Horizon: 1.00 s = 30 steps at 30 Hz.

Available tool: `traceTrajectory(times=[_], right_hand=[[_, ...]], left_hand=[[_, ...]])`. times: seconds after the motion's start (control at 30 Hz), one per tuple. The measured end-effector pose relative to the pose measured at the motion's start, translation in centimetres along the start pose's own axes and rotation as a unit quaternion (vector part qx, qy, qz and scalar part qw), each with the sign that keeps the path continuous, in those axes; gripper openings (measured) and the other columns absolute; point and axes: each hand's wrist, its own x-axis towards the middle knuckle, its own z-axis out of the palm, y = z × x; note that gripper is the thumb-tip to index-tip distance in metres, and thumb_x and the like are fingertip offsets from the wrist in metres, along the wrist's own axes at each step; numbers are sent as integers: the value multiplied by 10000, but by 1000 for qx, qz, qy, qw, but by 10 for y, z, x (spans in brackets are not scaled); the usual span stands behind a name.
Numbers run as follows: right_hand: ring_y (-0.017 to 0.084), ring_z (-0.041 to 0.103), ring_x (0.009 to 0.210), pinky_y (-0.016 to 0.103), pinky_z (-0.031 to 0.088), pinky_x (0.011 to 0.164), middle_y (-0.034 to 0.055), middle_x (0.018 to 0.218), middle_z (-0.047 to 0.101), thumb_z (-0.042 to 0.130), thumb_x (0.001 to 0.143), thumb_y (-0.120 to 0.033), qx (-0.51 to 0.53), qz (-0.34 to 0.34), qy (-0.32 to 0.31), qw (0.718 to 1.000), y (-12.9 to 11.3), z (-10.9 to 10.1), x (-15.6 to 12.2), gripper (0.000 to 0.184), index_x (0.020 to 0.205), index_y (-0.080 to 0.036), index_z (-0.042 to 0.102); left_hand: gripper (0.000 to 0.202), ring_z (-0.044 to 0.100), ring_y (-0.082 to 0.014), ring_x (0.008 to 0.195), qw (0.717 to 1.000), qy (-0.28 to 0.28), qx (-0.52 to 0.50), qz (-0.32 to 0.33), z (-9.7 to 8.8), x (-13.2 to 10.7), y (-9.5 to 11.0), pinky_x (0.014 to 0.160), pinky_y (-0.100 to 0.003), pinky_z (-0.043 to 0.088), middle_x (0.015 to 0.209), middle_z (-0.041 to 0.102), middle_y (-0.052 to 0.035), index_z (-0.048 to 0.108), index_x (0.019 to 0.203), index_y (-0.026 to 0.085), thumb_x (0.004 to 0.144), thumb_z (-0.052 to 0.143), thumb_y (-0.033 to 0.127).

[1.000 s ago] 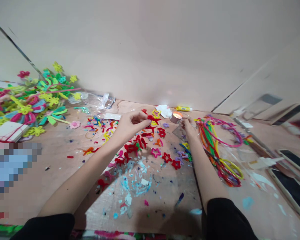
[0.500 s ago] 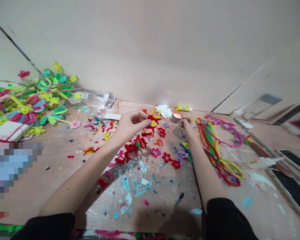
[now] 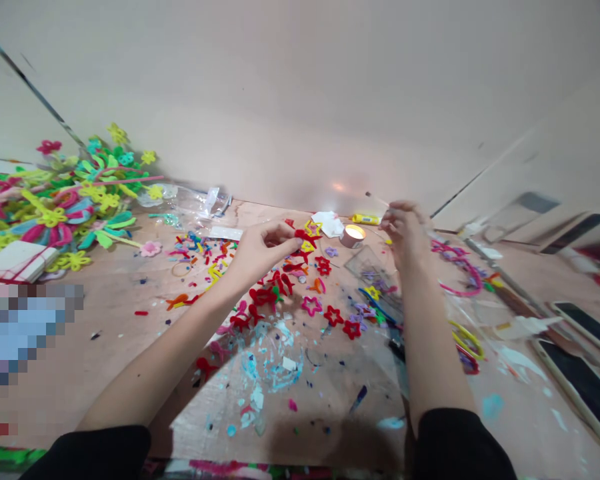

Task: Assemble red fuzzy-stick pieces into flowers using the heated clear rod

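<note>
Toward the middle of the table, my left hand [image 3: 273,241] pinches a small red pipe-cleaner piece [image 3: 309,236] between thumb and fingertips. Farther right, my right hand [image 3: 406,227] is raised above the table. From its closed fingers a thin pale stick [image 3: 379,199] with a dark tip points left; its exact kind is unclear. A lit candle [image 3: 354,236] in a small cup stands between the two hands. Below my left hand lie several red fish-shaped pipe-cleaner pieces [image 3: 265,295]. Red star shapes [image 3: 333,315] and a pink star [image 3: 312,306] are nearby.
Pipe-cleaner flowers [image 3: 100,193] pile up at the left beside a white box [image 3: 17,262]. Behind the candle are a yellow tube [image 3: 366,219] and crumpled tissue [image 3: 329,225]. At right lie a pink ring [image 3: 473,280], a glue bottle [image 3: 527,327] and phones [image 3: 577,380].
My right hand has moved up and right, away from the candle, bringing the dark-tipped stick into view. The candle flame shows more fully. My left hand stays nearly still with the red piece.
</note>
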Motion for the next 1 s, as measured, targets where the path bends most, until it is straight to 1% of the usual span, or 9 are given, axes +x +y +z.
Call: traceTrajectory(times=[0.07,0.1,0.17,0.3,0.47,0.67,0.87,1.0], right_hand=[[77,532,526,199,458,527,-39,645,593,577,718,-181,61,-45,-87,993,-27,7,-14,133,824,-219,647],[84,536,523,208,458,519,-39,628,593,585,716,-205,69,-52,-107,990,-39,11,-23,112,808,-222,647],[88,497,475,219,438,483,-47,571,570,582,714,-232,83,-63,-130,986,-57,19,-40,74,771,-230,631],[105,487,437,239,426,446,-46,503,531,591,772,-235,117,-82,-207,968,-78,31,-68,47,778,-228,637],[89,443,383,235,388,382,-49,522,541,623,796,-261,130,-56,-244,959,-90,37,-89,50,752,-238,628],[77,425,365,214,373,365,-74,516,500,640,807,-334,136,-4,-294,946,-95,43,-99,92,775,-260,595],[69,452,365,187,373,352,-70,502,532,650,784,-316,152,23,-299,942,-94,49,-104,91,760,-243,601],[72,471,371,183,386,354,-57,504,560,634,792,-295,166,28,-292,942,-93,51,-106,71,759,-235,615]], left_hand=[[127,583,-113,622,1000,9,6,5,0,0,-1,618,-264,445,670,666,-6,650,703,180,713,726,282],[131,581,-113,620,1000,14,7,8,0,0,-1,614,-264,444,672,666,-7,653,705,179,714,730,285],[128,575,-111,613,1000,26,5,11,1,-1,-1,604,-265,440,666,662,-6,656,705,178,717,733,281],[118,581,-108,610,999,45,-6,22,2,-3,3,600,-265,450,658,659,-1,655,691,177,726,734,257],[132,607,-114,620,997,63,-20,47,2,-8,12,604,-269,473,655,671,2,631,653,183,737,724,226],[136,601,-108,620,995,63,-19,69,3,-14,22,594,-270,451,666,673,3,613,661,188,754,702,233],[149,600,-115,614,993,78,-12,89,3,-17,28,587,-275,442,647,668,-2,624,651,185,746,710,260],[108,628,-109,637,991,82,-21,100,3,-18,28,599,-259,457,704,706,-7,650,672,189,753,710,229]])
